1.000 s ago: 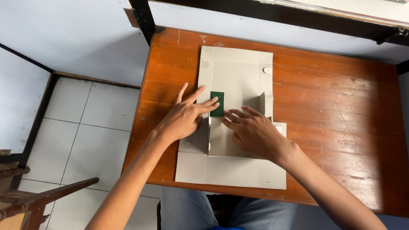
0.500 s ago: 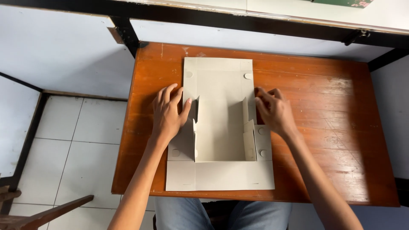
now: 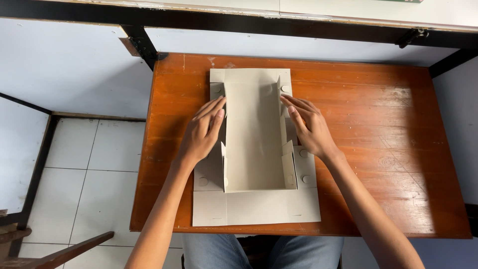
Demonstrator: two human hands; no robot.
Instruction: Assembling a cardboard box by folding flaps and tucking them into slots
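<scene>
A grey die-cut cardboard box blank (image 3: 255,144) lies unfolded on the orange-brown wooden table (image 3: 378,129). Its long side flaps are partly raised, forming low walls on both sides of the middle panel. My left hand (image 3: 201,132) rests flat on the left flap, fingers together and pointing away from me. My right hand (image 3: 308,127) presses the right flap the same way. Neither hand grips anything. Round cut marks show on the flaps near the corners.
The table's front edge (image 3: 298,231) runs just below the blank's near flap. A dark metal frame (image 3: 142,45) and a white wall stand behind the table. White floor tiles (image 3: 84,169) lie to the left, with a wooden chair part (image 3: 69,251) at bottom left.
Both hands slid from the middle of the blank out to the side flaps and further up along them. The small dark green item seen a second ago is no longer visible.
</scene>
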